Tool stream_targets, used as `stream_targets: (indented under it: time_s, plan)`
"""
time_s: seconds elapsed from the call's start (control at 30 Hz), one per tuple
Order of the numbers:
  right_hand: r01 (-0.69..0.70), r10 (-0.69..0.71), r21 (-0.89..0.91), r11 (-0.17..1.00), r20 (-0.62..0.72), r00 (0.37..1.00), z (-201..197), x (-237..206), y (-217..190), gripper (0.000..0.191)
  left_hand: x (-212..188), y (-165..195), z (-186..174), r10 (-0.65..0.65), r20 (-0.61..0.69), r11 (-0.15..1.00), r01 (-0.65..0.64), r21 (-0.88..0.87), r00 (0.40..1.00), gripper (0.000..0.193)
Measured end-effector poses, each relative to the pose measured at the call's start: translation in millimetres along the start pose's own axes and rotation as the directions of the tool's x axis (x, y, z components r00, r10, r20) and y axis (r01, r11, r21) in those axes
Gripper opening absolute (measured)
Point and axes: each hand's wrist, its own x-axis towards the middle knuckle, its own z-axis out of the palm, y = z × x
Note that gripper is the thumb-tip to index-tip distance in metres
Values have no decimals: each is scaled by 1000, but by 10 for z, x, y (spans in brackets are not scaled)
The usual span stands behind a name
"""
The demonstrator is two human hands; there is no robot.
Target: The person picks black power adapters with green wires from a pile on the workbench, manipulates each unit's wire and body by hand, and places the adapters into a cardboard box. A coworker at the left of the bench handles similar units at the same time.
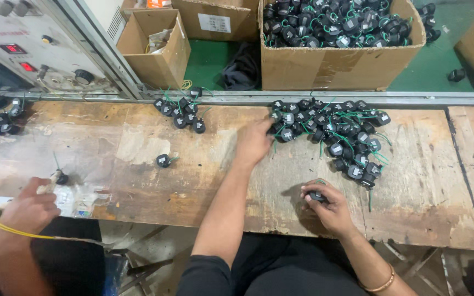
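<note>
A heap of small black round parts with green wires (336, 134) lies on the worn wooden bench (138, 181). My left hand (253, 143) reaches to the heap's left edge, its fingers curled around one black part (276, 117) there. My right hand (327, 207) rests on the bench nearer to me, closed over another black part (318, 196) with a green wire. A smaller cluster of the same parts (181, 112) lies to the left, and a single part (163, 160) sits alone in front of it.
Another person's hand (28, 208) at the left works with a yellow wire (6, 227). A large cardboard box full of the parts (336, 60) and a smaller box (154, 46) stand behind the bench. A control panel (34, 49) is at the far left.
</note>
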Motion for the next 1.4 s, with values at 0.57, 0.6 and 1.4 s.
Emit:
stream_targets:
  time_s: [0.57, 0.6, 1.4]
  plan:
    - [-26, 66, 206, 978, -187, 980, -12, -26, 198, 68, -483, 726, 282, 533, 47, 657, -379, -651, 845, 26]
    - [-9, 45, 194, 981, -180, 983, -44, -30, 247, 61, -508, 779, 331, 528, 12, 635, -385, -670, 849, 27]
    - [53, -53, -9, 999, -354, 934, -45, -78, 236, 48, -581, 903, 378, 327, 120, 690, -150, -708, 937, 26]
